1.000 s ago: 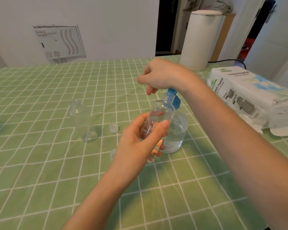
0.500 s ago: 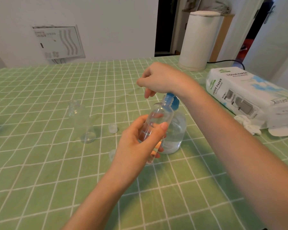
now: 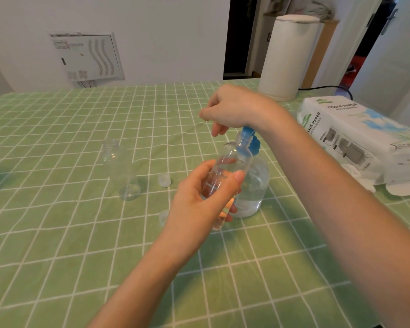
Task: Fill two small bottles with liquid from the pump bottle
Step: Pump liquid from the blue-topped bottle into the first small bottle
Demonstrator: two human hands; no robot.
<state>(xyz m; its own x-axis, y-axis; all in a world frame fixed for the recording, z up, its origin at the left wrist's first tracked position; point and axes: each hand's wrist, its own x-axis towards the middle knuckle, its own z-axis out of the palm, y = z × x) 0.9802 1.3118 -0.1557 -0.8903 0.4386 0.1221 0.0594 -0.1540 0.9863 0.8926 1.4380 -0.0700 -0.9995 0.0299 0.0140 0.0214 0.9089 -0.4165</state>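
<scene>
My left hand [image 3: 199, 200] grips a small clear bottle [image 3: 225, 171], tilted so its open neck sits at the blue pump head [image 3: 250, 138] of the round clear pump bottle [image 3: 253, 185]. That pump bottle stands on the green checked cloth and holds clear liquid low down. My right hand [image 3: 234, 110] rests on top of the pump, fingers curled over it. A second small clear bottle [image 3: 121, 171] stands uncapped to the left. Two small clear caps lie between them, one cap [image 3: 164, 180] farther and one cap [image 3: 163, 216] nearer my left hand.
A white pack of tissue paper [image 3: 355, 138] lies at the right with crumpled tissues beside it. A tall white cylindrical appliance [image 3: 287, 58] with a black cord stands at the table's far right edge. The wall lies beyond the table.
My right hand has sunk slightly on the pump head. The small bottle stays in my left hand at the nozzle.
</scene>
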